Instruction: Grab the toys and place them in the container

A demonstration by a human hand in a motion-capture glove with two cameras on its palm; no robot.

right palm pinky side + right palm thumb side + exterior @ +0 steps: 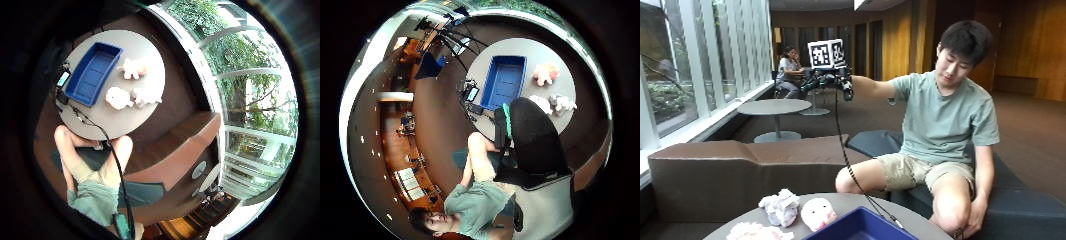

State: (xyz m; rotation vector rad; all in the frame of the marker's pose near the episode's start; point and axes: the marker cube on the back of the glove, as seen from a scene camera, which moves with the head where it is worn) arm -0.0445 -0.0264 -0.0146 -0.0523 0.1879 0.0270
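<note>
Three plush toys lie on a round grey table (916, 220): a white-grey one (781, 206), a round white one (818, 212) and a pinkish one (754, 232) at the front edge. A blue container (859, 227) stands beside them with nothing seen inside (93, 72). My gloved right hand (830, 80) is raised high above the table on an outstretched arm, fingers hanging relaxed and holding nothing. The little finger side palm view looks down on the pink toy (132, 67) and the two white toys (118, 97) (146, 96). In the thumb side palm view the glove (535, 140) covers part of a white toy (540, 102).
A brown bench (740, 170) runs behind the table along the windows. The person sits on a dark seat (1013, 200) beside the table, bare left hand down by the knee. A small device with cables (62, 80) lies at the table's rim next to the container.
</note>
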